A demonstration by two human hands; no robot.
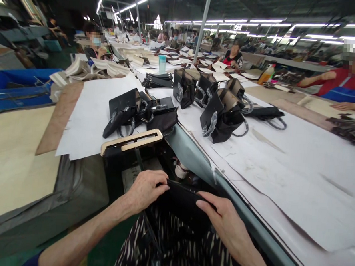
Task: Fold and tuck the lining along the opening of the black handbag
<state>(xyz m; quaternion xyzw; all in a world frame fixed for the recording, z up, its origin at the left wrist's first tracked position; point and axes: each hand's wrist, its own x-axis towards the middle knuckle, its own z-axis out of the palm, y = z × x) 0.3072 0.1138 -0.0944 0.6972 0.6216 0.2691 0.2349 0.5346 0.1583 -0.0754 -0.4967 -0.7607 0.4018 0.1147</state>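
My left hand [145, 189] and my right hand [220, 218] both grip a flat black leather piece [182, 197] held low over my lap, in front of the table edge. The left fingers curl over its upper left edge. Along its right side the right fingers and thumb pinch it. Below it shows my patterned dark garment [176, 245].
A pale wooden slotted form [131, 140] lies just beyond my hands. Several black handbags [223, 115] and bag parts [127, 110] stand on the white paper-covered table [298, 168]. A blue bottle [162, 64] stands further back. Other people work at the far and right tables.
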